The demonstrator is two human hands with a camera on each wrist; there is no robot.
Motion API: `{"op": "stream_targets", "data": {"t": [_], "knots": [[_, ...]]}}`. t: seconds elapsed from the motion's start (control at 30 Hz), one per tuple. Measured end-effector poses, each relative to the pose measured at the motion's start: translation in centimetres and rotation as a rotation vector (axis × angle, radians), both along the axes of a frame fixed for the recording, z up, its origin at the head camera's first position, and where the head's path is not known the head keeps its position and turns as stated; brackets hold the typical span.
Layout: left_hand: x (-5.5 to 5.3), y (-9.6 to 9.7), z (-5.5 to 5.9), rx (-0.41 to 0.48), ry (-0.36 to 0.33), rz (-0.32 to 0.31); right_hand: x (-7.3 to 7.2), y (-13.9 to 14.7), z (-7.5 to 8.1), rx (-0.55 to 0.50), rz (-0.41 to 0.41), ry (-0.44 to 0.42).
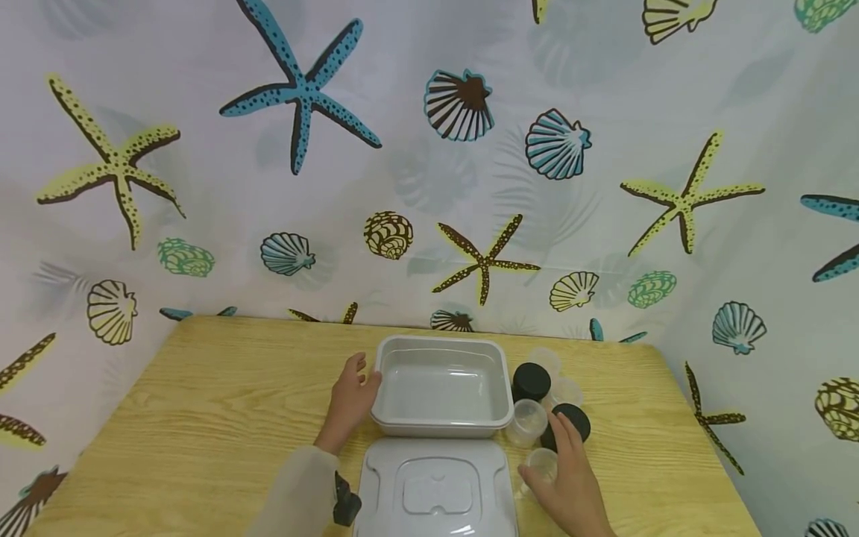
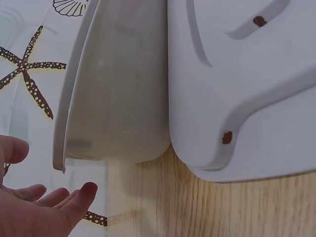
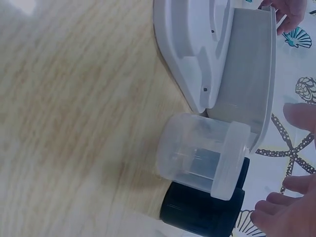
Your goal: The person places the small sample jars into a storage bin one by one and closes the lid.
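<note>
An empty pale grey plastic tub (image 1: pixel 436 430) stands at the middle of the table. Beside its left wall is my left hand (image 1: pixel 352 391), fingers loosely bent and holding nothing; a gap shows between them and the rim in the left wrist view. The matching lid (image 1: pixel 389 485) lies flat in front of the tub. To the right my right hand (image 1: pixel 567 485) hovers with thumb and fingers spread, over a clear jar (image 1: pixel 542 464) and a black jar (image 1: pixel 579 424). Nothing is between its fingers. In the right wrist view that clear jar (image 3: pixel 197 153) stands upright beside the black one.
Right of the tub stand another black jar (image 1: pixel 532 380) and several more clear jars (image 1: pixel 526 421), close together. Bare wooden table (image 1: pixel 221 418) stretches out on the left. A cloth (image 1: pixel 403 186) printed with shells and starfish hangs behind the table and along its sides.
</note>
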State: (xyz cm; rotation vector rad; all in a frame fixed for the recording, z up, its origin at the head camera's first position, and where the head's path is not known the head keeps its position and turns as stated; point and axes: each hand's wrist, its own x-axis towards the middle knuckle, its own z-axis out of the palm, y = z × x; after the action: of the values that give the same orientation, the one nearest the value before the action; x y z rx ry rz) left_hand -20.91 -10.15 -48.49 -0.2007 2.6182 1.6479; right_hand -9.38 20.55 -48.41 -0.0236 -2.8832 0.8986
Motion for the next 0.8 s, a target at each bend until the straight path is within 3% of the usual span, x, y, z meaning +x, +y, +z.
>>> {"op": "stream_targets", "data": {"t": [0.4, 0.8], "knots": [[0.0, 0.5, -0.3, 0.038, -0.039, 0.012, 0.5, 0.3, -1.2, 0.015, -0.019, 0.104], [-0.6, 1.0, -1.0, 0.052, -0.015, 0.046, -0.3, 0.9, -2.2, -0.012, -0.017, 0.120]]}}
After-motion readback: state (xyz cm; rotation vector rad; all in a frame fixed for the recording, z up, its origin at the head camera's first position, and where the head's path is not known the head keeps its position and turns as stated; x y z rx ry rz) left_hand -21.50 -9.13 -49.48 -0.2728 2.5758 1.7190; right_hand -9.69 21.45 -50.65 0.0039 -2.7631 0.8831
